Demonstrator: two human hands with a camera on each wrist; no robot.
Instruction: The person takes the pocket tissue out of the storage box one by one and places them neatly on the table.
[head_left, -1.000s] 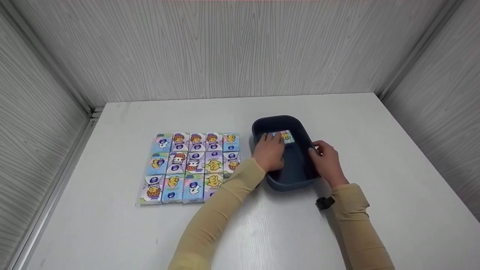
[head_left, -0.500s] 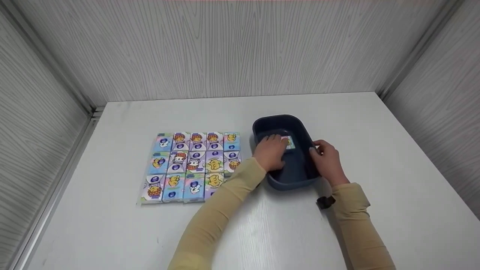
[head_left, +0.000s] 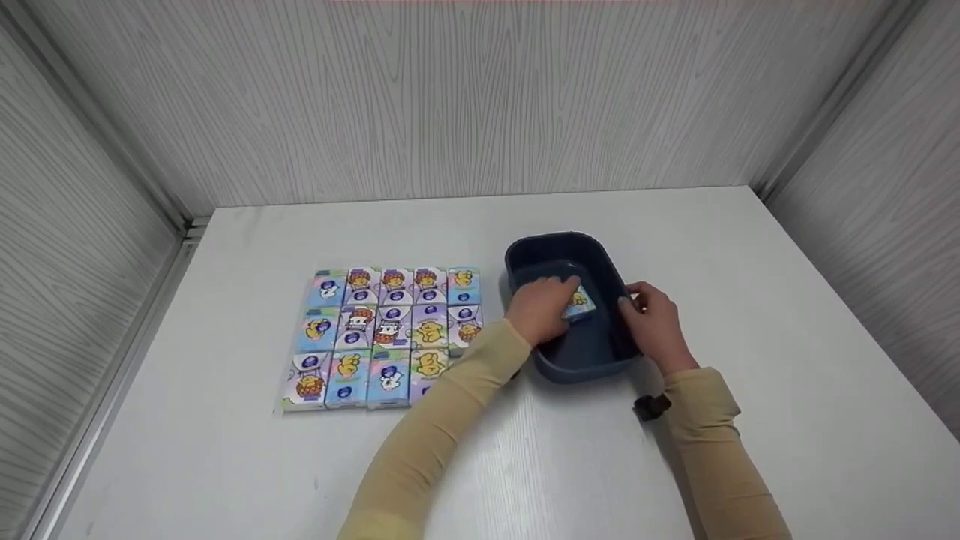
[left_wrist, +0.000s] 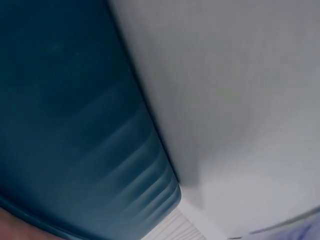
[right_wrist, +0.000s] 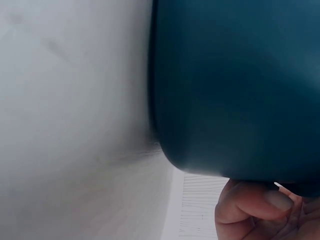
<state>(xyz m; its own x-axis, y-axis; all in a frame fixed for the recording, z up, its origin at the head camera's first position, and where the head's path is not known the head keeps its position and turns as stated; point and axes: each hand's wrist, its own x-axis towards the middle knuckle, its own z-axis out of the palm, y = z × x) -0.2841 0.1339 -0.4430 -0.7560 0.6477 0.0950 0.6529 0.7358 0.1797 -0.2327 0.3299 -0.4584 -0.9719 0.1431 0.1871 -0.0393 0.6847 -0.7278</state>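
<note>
A dark blue plastic bin (head_left: 589, 371) with rounded corners stands on the white table. Reaching into it, my left hand (head_left: 538, 309) holds a cartoon-printed pack (head_left: 580, 306), which looks like pocket tissues. Its index finger lies along the pack's far side, and the hand covers the pack's left part. My right hand (head_left: 654, 322) grips the bin's right rim, thumb at the edge. In the right wrist view, curled fingers (right_wrist: 255, 207) show beside the bin's wall (right_wrist: 235, 100). The left wrist view shows mostly the bin's ribbed outer side (left_wrist: 125, 165); the pack is out of sight there.
Left of the bin, several similar packs (head_left: 392, 328) lie flat in close rows, the near right corner hidden by my left sleeve (head_left: 435, 427). White wood-grain panels (head_left: 480, 97) rise behind the table and at both sides. A small black object (head_left: 651, 406) sits at my right wrist.
The pack in the bin has come nearer and turned slantwise. My left hand's fingers have drawn back and bent around it. The right hand stays at the rim, and the bin has hardly moved.
</note>
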